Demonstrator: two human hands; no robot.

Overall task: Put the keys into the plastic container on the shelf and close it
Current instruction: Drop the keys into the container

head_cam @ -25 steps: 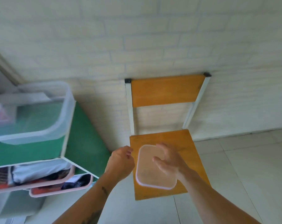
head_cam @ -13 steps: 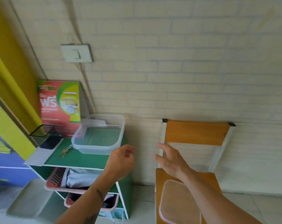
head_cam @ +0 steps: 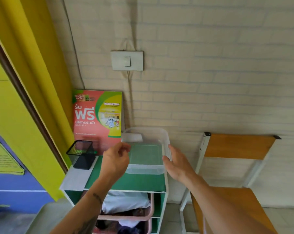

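Both bare forearms reach forward. The left hand (head_cam: 115, 160) is loosely curled, thumb near fingertips, holding nothing; the right hand (head_cam: 178, 163) is open, fingers straight, palm facing inward.

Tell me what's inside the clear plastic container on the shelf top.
The plastic container looks empty: the green shelf top shows through its floor. No keys visible inside. The left hand covers its left edge, so that corner is hidden.

Clear lidless container (head_cam: 145, 159) atop green shelf (head_cam: 134, 182)

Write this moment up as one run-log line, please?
stage: reaching container | left hand: loosely curled beside it, empty | right hand: open at its right wall | plastic container: lidless on green shelf | keys: not visible
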